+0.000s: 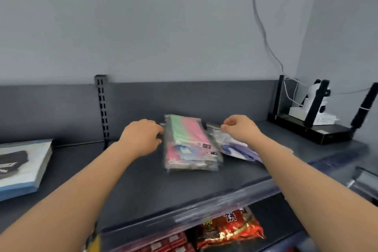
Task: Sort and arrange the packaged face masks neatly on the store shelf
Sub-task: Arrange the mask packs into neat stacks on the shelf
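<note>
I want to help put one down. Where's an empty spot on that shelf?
Bare shelf lies between the white-blue box and the mask stack, and in front of the stack. Crowded right: loose packs, black stand.

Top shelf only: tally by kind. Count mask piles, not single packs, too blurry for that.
Mask piles: 2 (colourful stack, purple pile)
Blue-edged box: 1
Black router: 1
White device behind the router: 1
Total: 5
</note>
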